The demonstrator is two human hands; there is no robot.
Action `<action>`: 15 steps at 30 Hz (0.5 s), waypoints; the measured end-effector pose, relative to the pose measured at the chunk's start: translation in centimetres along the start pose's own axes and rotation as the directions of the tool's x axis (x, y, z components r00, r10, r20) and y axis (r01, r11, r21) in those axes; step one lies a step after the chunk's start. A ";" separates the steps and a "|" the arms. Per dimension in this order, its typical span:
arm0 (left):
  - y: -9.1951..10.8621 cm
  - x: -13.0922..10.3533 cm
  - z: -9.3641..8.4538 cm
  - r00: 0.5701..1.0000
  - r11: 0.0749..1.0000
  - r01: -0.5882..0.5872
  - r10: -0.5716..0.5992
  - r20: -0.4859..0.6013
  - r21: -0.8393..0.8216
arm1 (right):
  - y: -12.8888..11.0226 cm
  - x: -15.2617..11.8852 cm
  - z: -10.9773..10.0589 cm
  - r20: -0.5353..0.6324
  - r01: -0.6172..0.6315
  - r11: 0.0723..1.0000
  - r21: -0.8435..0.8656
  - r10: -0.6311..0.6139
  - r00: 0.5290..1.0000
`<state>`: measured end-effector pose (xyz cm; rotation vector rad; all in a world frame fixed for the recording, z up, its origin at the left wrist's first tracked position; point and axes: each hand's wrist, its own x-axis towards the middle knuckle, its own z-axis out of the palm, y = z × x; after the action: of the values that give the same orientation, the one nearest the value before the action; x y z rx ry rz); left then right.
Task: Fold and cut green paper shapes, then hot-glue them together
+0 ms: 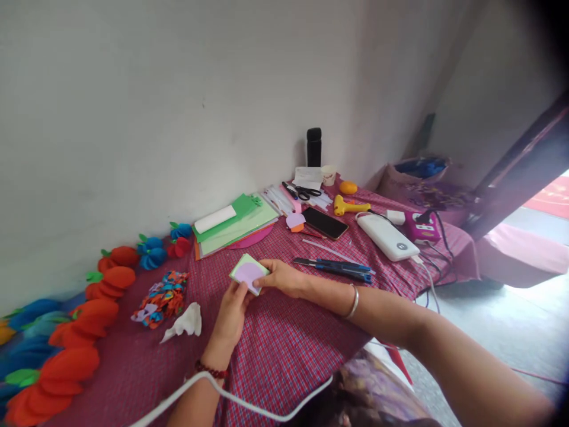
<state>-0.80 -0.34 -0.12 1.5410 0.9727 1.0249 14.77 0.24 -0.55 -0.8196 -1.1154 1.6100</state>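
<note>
Both of my hands hold a small stack of square paper pieces (249,273), light green with a lilac piece on top, above the checked cloth. My left hand (230,314) pinches its lower edge with the thumb on top. At the right side of the stack, my right hand (280,277) closes its thumb and fingers on the paper. Left of my hands lie a crumpled white tissue (189,321) and a pile of small orange, blue and lilac paper scraps (163,298). Green paper sheets (242,222) with a white roll (215,219) are behind the hands.
Orange (95,317) and blue paper shapes (153,254) line the left side. To the right are blue-handled cutters (340,268), a phone (324,222), a yellow glue gun (350,206), a white power bank (386,236) and a purple socket box (421,228). A white cable (262,414) crosses in front.
</note>
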 end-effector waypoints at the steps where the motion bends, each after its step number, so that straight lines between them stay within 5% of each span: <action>1: 0.0 -0.2 0.0 1.000 0.998 -0.014 0.013 0.016 0.066 | 0.0 -0.1 0.0 0.008 -0.008 1.000 0.017 0.008 1.000; 15: 1.8 -1.8 -1.3 0.973 0.959 -0.110 0.158 -0.167 0.262 | 1.0 -1.3 0.5 0.093 -0.129 0.991 0.039 0.125 0.988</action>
<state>-2.43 -1.99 1.58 1.7624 1.1770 1.1949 14.41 -1.27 -1.32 -0.8088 -1.1050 1.7867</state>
